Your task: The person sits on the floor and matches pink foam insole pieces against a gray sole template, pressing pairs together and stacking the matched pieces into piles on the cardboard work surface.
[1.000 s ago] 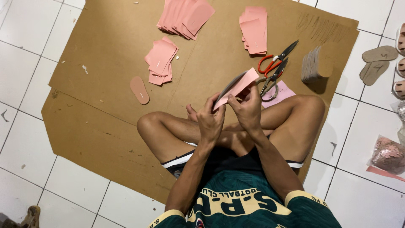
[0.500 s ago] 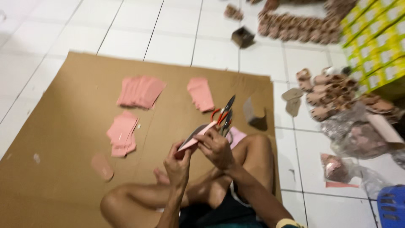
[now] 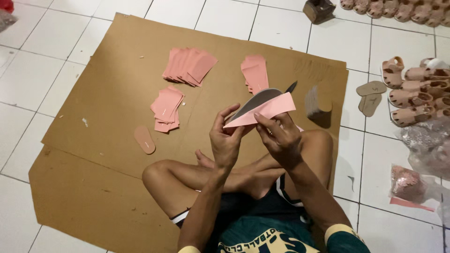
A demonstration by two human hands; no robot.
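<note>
I sit cross-legged on a brown cardboard sheet (image 3: 108, 122). Both hands are raised in front of me. My left hand (image 3: 226, 140) and my right hand (image 3: 279, 137) together pinch a pink paper sheet (image 3: 272, 108) laid against a grey insole-shaped piece (image 3: 255, 101). A dark scissor tip (image 3: 291, 86) pokes out behind the sheet. Three stacks of pink sheets (image 3: 190, 66) (image 3: 255, 72) (image 3: 166, 107) lie on the cardboard ahead. A single pink insole (image 3: 144, 139) lies to the left.
A stack of brown insoles (image 3: 318, 104) stands on the cardboard's right side. Two loose insoles (image 3: 370, 96) and several small pink sandals (image 3: 412, 89) lie on the white tiled floor at right. Plastic bags (image 3: 417, 180) sit near right. A small dark box (image 3: 318, 10) stands far ahead.
The camera view swung right and back. My hands have lifted the pink sheet and grey insole higher, and the red-handled scissors are now hidden behind them.
</note>
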